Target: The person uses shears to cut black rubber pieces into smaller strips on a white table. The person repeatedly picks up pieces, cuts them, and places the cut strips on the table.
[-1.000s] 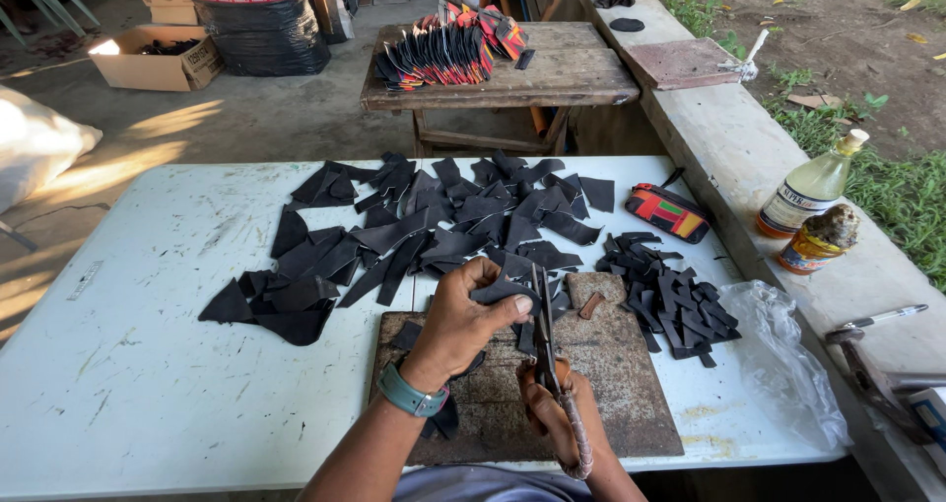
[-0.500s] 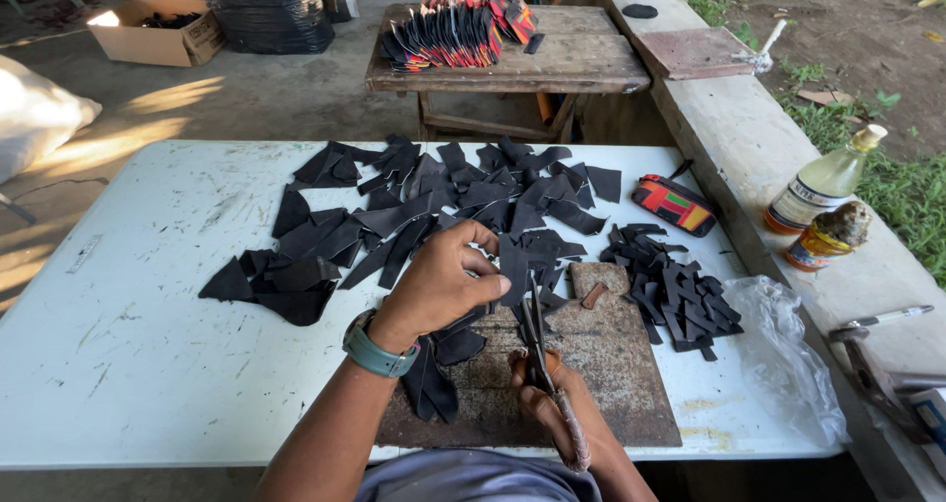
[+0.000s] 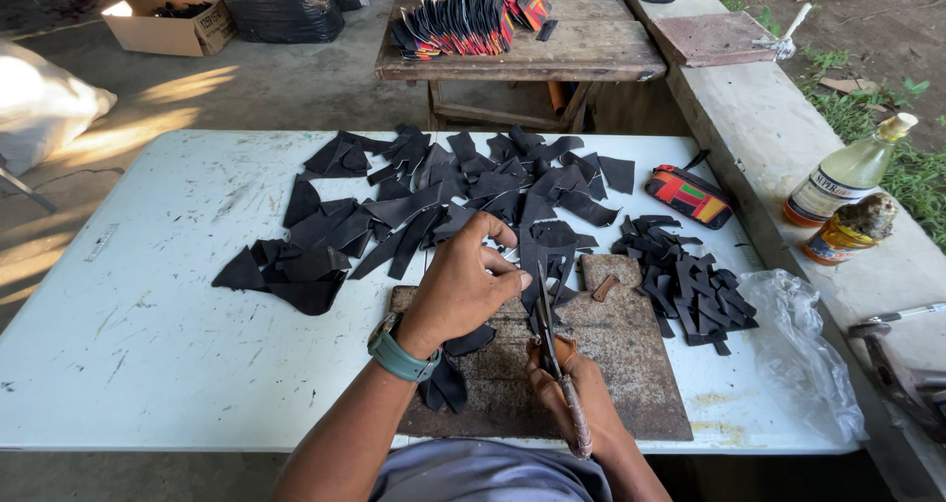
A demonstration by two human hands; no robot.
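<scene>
My left hand [image 3: 463, 285], with a teal watch at the wrist, pinches a black leather piece [image 3: 552, 256] over a rusty metal board [image 3: 631, 354]. My right hand [image 3: 567, 384] grips long metal scissors [image 3: 547, 330] whose blades point up into that piece. A wide heap of black leather offcuts [image 3: 443, 197] covers the middle of the white table [image 3: 128, 334]. To the right of the board lies a smaller stack of cut black pieces [image 3: 685, 280].
A red striped pouch [image 3: 688, 195] and a clear plastic bag [image 3: 803, 354] sit on the table's right side. Two bottles [image 3: 847, 197] stand on a concrete ledge at right. Behind, a wooden bench [image 3: 522, 49] carries colourful pieces; a cardboard box [image 3: 168, 19] is on the floor.
My left hand has drawn back from the heap toward the board with a black piece. The scissors now meet that piece.
</scene>
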